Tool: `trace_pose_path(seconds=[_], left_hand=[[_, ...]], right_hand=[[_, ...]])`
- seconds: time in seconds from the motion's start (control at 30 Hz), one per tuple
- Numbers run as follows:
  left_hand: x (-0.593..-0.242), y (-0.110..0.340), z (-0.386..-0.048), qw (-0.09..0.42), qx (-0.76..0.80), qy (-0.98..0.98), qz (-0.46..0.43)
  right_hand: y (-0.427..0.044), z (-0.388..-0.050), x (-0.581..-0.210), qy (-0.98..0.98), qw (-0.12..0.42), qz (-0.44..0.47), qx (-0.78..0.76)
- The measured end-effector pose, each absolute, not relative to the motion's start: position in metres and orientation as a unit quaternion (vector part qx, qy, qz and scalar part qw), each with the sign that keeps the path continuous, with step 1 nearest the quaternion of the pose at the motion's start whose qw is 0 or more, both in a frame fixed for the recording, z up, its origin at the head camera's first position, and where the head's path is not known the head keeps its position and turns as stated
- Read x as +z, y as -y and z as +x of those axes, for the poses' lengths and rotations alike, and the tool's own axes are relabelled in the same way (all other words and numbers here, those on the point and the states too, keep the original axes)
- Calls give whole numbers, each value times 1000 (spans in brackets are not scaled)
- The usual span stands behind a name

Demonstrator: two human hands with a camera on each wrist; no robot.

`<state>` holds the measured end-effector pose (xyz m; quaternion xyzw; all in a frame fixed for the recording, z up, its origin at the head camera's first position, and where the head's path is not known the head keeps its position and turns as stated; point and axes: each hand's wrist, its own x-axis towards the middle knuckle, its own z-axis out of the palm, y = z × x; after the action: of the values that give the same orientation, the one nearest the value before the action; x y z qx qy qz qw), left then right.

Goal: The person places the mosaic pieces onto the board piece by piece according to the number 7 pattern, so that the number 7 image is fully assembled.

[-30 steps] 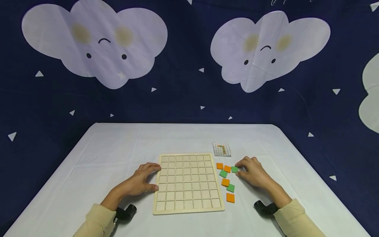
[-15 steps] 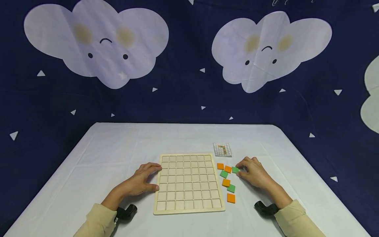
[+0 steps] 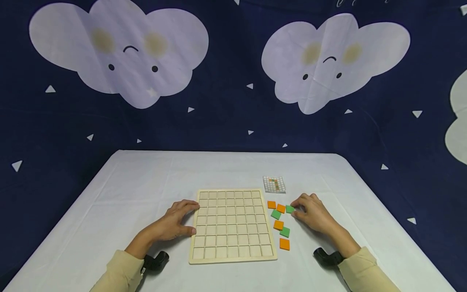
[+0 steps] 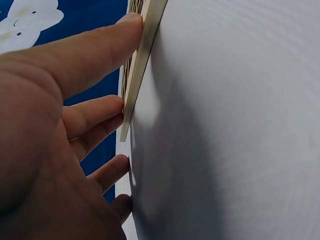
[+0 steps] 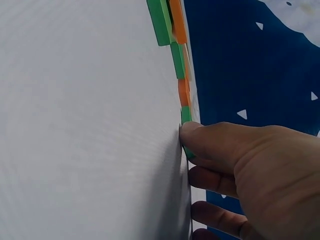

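A square wooden board (image 3: 232,224) with a grid of shallow cells lies flat, its cells without tiles. The left hand (image 3: 174,223) rests thumb and fingertips on its left edge, fingers spread; the left wrist view shows the thumb (image 4: 95,52) against the board's side (image 4: 142,60). At the right, the right hand (image 3: 314,214) pinches a green tile (image 3: 289,209) between thumb and finger, on the table. In the right wrist view the thumb partly covers that tile (image 5: 186,114). Several loose orange tiles (image 3: 284,244) and green tiles (image 3: 275,214) lie between board and right hand.
A small card (image 3: 274,184) printed with a grid and coloured squares lies behind the tiles. The white-covered table (image 3: 153,174) ends at a dark blue cloth (image 3: 226,121) with clouds and triangles. Both wrists carry black devices (image 3: 157,262).
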<state>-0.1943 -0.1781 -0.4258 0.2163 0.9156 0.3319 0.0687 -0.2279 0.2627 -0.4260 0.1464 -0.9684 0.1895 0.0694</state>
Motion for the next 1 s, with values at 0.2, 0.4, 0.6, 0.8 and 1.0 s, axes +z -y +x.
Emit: trace_pose_path(seconds=[0.2,0.4,0.6,0.8,1.0], left_hand=[[-427,179,-195,70,331,-915,220],[-427,180,-195,73,330,-914,224],[-426,179,-195,77,330,-913,226],[-426,179,-195,75,329,-914,225],[-427,180,-196,77,330,-914,224]], right_hand=[[-263,-227,-425,968,64,145,194],[-262,-226,-425,967,72,135,202],[-260,-226,-422,966,83,138,203],[-254,-223,-414,964,78,147,208],[-246,-223,-409,964,77,153,202]])
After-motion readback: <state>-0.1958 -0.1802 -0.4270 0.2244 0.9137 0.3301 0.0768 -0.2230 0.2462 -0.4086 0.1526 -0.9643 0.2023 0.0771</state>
